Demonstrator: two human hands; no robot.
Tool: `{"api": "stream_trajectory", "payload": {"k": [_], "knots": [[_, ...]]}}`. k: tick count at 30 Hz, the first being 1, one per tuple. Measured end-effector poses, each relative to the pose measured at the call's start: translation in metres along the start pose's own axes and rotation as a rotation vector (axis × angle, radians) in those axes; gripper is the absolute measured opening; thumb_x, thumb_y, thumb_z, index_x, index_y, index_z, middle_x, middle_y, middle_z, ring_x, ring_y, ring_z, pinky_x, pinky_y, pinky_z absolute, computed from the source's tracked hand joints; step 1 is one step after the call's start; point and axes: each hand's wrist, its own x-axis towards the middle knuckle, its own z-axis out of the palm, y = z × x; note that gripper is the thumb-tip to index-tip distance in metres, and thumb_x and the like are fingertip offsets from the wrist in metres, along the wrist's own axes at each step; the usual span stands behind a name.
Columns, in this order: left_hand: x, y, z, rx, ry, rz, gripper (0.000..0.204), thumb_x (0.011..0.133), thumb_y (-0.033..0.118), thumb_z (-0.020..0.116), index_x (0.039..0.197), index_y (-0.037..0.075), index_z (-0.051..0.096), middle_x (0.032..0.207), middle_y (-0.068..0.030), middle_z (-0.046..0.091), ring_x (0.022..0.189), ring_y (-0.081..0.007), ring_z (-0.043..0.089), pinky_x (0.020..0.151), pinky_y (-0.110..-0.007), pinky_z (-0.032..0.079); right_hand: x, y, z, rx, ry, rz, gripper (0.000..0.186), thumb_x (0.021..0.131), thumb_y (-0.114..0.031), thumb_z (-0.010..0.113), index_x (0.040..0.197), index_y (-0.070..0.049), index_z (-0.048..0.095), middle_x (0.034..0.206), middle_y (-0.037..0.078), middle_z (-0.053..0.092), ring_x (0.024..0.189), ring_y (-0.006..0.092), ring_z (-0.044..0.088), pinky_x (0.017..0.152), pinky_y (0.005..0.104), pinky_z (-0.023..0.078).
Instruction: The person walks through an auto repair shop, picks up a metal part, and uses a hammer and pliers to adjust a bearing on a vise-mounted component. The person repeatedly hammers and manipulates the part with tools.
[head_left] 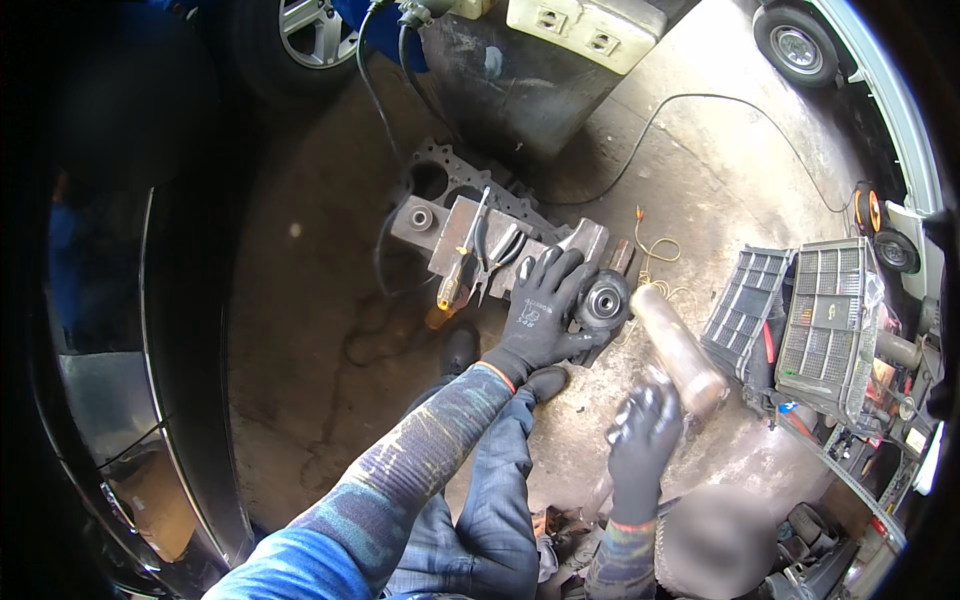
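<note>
My gloved left hand (540,315) grips a round black part with a metal-ringed bore (604,301), its thumb and fingers curved against the part's left side. The part sits at the right end of a steel vise (455,232). My gloved right hand (643,435) is closed on the handle of a mallet, to the right and nearer. Most of that handle is hidden by the hand. The mallet's thick cylindrical head (680,350), slightly blurred, is just right of the black part, apart from it. Left of my left hand, pliers (492,262) and a yellow-handled screwdriver (455,280) lie on the vise.
An engine block (430,178) lies beyond the vise. Grey plastic crates (825,320) and assorted parts stand at right. A black cable (690,97) and yellow cord (650,245) cross the floor. A dark car body (190,400) borders the left; a socket box (585,30) is ahead.
</note>
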Motion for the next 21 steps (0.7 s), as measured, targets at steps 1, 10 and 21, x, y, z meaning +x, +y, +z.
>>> {"api": "stream_trajectory", "payload": {"k": [1, 10, 21], "knots": [[-0.001, 0.001, -0.001, 0.000, 0.009, -0.001, 0.102, 0.068, 0.049, 0.090, 0.155, 0.016, 0.050, 0.159, -0.0170, 0.045, 0.148, -0.0471, 0.038, 0.123, -0.060, 0.030, 0.013, 0.010, 0.003, -0.179, -0.039, 0.023, 0.022, 0.111, -0.019, 0.055, 0.107, 0.002, 0.061, 0.081, 0.005, 0.058, 0.069, 0.0112, 0.050, 0.062, 0.0301, 0.044], [0.004, 0.004, -0.005, 0.009, 0.013, 0.008, 0.104, 0.066, 0.054, 0.089, 0.155, 0.017, 0.050, 0.159, -0.0151, 0.046, 0.148, -0.0448, 0.039, 0.122, -0.065, 0.027, 0.026, 0.013, -0.003, -0.179, -0.091, 0.125, 0.023, 0.113, -0.022, 0.051, 0.101, -0.004, 0.058, 0.074, 0.002, 0.056, 0.059, 0.0090, 0.048, 0.054, 0.0284, 0.043], [0.003, 0.002, -0.004, 0.011, -0.072, -0.033, 0.108, 0.064, 0.054, 0.092, 0.157, 0.018, 0.049, 0.158, -0.0174, 0.047, 0.147, -0.0464, 0.040, 0.121, -0.062, 0.030, 0.039, 0.036, -0.007, -0.580, -0.082, -0.061, 0.030, 0.110, -0.023, 0.054, 0.113, 0.006, 0.062, 0.093, 0.024, 0.070, 0.085, 0.0324, 0.067, 0.082, 0.0445, 0.053]]}}
